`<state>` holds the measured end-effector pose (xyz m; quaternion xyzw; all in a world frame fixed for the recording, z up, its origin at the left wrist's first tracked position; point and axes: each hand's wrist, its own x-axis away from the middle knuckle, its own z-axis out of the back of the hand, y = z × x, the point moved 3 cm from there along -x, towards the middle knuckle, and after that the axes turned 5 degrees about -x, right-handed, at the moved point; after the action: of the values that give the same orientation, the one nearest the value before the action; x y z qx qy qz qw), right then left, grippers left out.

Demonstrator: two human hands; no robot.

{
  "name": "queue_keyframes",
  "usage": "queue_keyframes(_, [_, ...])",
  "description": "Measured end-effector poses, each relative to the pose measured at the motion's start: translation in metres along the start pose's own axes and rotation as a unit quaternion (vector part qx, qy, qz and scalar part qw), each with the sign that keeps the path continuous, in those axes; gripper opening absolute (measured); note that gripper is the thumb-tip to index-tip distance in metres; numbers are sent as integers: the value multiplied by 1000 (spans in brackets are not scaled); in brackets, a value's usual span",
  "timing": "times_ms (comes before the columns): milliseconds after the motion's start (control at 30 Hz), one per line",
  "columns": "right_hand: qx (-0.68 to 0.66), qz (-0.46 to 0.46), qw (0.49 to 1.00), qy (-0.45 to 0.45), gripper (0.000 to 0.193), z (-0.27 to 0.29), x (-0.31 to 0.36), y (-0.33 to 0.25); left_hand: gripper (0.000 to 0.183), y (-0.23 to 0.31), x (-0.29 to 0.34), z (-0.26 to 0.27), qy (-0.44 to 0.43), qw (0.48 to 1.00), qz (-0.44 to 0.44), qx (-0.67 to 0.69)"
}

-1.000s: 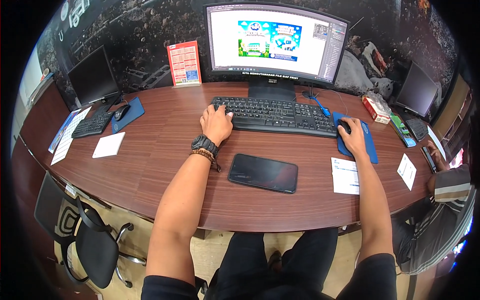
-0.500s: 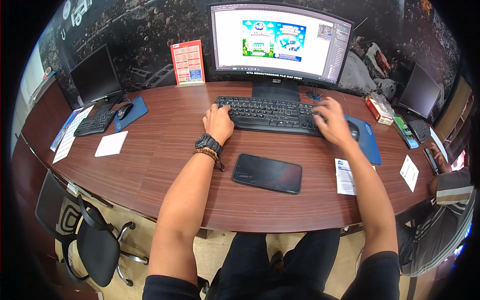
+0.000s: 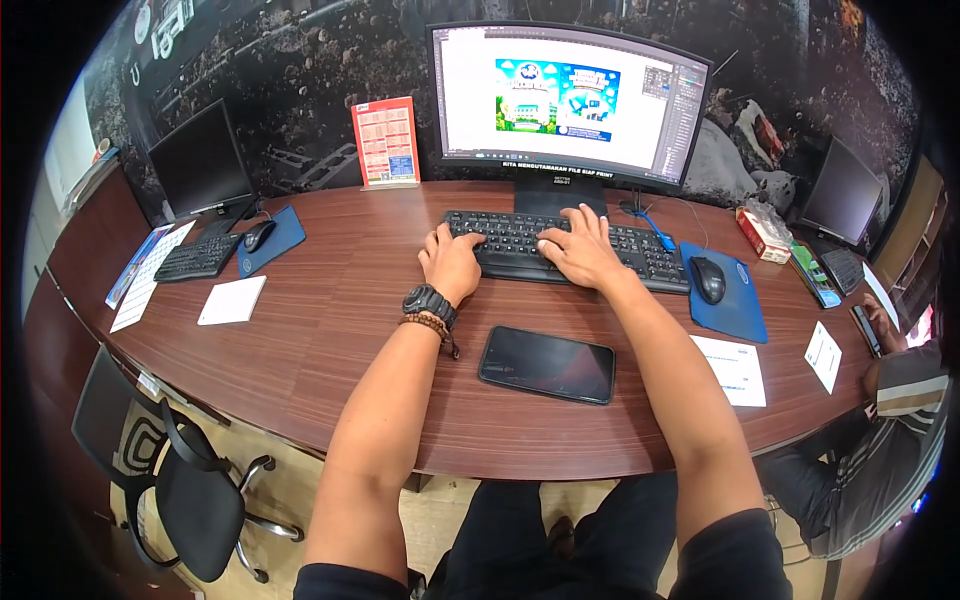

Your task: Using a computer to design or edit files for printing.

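Both of my hands rest on a black keyboard (image 3: 640, 262) that lies on the dark wood desk. My left hand (image 3: 450, 264) covers the keyboard's left end, its fingers spread over the keys. Over the middle keys lies my right hand (image 3: 584, 248), also with fingers apart and nothing held. Behind the keyboard a curved monitor (image 3: 570, 95) shows a blue and green design on a white canvas. A black mouse (image 3: 708, 280) sits on a blue mouse pad (image 3: 735, 318) right of the keyboard. Between my forearms lies a black smartphone (image 3: 547, 364), screen dark.
A red-and-white stand card (image 3: 385, 142) is left of the monitor. Papers (image 3: 232, 300) and a second keyboard (image 3: 198, 257) lie to the left. A printed sheet (image 3: 737, 370) is beside my right forearm. A person (image 3: 890, 400) holding a phone sits at right; an office chair (image 3: 190, 480) stands at left.
My right hand has moved left from the keyboard's right end, near the mouse, onto the middle keys. My left hand stays at the left end. The view has shifted slightly.
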<state>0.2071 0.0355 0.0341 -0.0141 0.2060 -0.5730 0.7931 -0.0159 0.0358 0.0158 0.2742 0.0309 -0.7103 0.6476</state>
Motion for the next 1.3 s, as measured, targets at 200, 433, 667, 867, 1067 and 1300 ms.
queue_keyframes(200, [37,75,981,175,29,48,46,68,40,-1,1,4,1,1000,-6,-9])
queue_keyframes(433, [7,-78,961,265,24,87,129,155,35,1,5,-5,56,998,-11,24])
queue_keyframes(667, [-64,-147,957,244,35,84,139,170,72,7,5,-4,2,999,-22,24])
queue_keyframes(867, [-66,-146,961,227,37,81,136,172,86,8,4,-4,-38,999,-24,-1])
queue_keyframes(1067, [-69,-162,959,222,37,80,136,176,84,9,5,-5,-53,998,-23,-8])
queue_keyframes(1300, [-80,-157,955,237,35,77,138,181,83,11,6,-5,-50,998,-21,-10])
